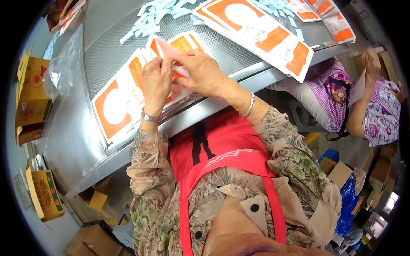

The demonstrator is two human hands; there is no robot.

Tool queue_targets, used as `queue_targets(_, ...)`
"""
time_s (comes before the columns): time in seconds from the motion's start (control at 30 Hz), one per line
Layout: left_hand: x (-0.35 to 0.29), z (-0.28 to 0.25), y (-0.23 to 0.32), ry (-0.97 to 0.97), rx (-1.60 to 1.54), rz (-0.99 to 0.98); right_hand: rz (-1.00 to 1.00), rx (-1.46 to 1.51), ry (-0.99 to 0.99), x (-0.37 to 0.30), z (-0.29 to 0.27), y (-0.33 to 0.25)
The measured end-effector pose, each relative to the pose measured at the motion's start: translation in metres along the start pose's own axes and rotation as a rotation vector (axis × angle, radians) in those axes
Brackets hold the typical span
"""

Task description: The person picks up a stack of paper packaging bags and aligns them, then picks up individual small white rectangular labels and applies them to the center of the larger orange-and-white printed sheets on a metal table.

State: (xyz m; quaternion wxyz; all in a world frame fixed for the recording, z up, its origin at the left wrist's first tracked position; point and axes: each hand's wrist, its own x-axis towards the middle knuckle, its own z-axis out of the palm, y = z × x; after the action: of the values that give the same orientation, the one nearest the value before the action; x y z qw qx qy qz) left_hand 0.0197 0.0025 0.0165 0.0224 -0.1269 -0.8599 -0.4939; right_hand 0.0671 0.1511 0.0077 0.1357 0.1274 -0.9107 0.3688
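My left hand (pixel 156 83) and my right hand (pixel 203 74) meet over the near edge of a metal table. Both are closed, pinching a thin orange-and-white printed packet (pixel 165 48) whose upper part looks folded or bent over. My fingers hide much of it. Under my hands lies a spread row of flat orange-and-white packets (pixel 112 110), overlapping one another. Farther right, a thick fanned stack of the same packets (pixel 265 37) reaches over the table's edge. Light blue strips (pixel 157 16) are heaped beyond my hands.
The textured metal table (pixel 113 53) has a raised near rim. Clear plastic film (pixel 66 64) hangs at its left, beside cardboard boxes (pixel 34 87). More packets (pixel 337 25) lie at the far right. Another person (pixel 341 94) sits at the right, a hand raised with a pale sheet.
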Motion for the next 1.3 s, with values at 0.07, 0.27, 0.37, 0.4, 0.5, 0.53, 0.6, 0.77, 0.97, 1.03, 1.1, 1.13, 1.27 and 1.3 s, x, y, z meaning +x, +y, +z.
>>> queue_targets(0.07, 0.003, 0.007, -0.013, 0.037, 0.016, 0.136, 0.089, 0.080, -0.093, 0.004, 0.005, 0.008)
queue_targets(0.27, 0.007, 0.006, 0.018, 0.142, 0.247, 0.539, 0.076, 0.410, -0.174, 0.009, 0.041, 0.017)
queue_targets(0.37, 0.028, 0.011, 0.002, -0.018, 0.239, 0.423, 0.126, 0.238, -0.169, 0.009, 0.037, 0.010)
queue_targets(0.4, 0.035, 0.010, -0.012, -0.142, 0.189, 0.267, 0.149, 0.081, -0.086, 0.006, 0.034, 0.002)
queue_targets(0.5, 0.046, 0.009, -0.045, -0.289, 0.247, 0.138, 0.127, 0.003, 0.134, -0.012, 0.007, 0.009)
queue_targets(0.53, 0.047, 0.015, -0.052, -0.349, 0.280, 0.108, 0.110, -0.096, 0.249, -0.014, -0.001, 0.018)
queue_targets(0.6, 0.046, 0.027, -0.066, -0.292, 0.225, 0.192, 0.228, -0.220, 0.076, -0.015, -0.011, 0.037)
queue_targets(0.77, 0.045, 0.034, -0.081, -0.162, -0.017, 0.035, 0.245, -0.302, -0.009, -0.016, 0.002, 0.038)
queue_targets(0.97, 0.042, 0.023, -0.062, -0.247, -0.106, -0.049, 0.432, 0.411, -0.187, 0.016, -0.009, 0.065)
queue_targets(1.03, 0.040, 0.022, -0.053, -0.273, -0.140, -0.084, 0.364, 0.287, -0.229, 0.019, -0.016, 0.059)
queue_targets(1.1, 0.037, 0.020, -0.048, -0.287, -0.160, -0.069, 0.253, 0.148, -0.243, 0.018, -0.016, 0.050)
queue_targets(1.13, 0.037, 0.019, -0.044, -0.280, -0.162, -0.069, 0.248, 0.147, -0.247, 0.018, -0.014, 0.045)
queue_targets(1.27, 0.043, 0.017, -0.046, -0.305, -0.061, 0.020, 0.285, 0.114, -0.235, 0.018, -0.001, 0.043)
queue_targets(1.3, 0.043, 0.015, -0.045, -0.358, -0.113, -0.012, 0.293, 0.178, -0.219, 0.017, 0.000, 0.044)
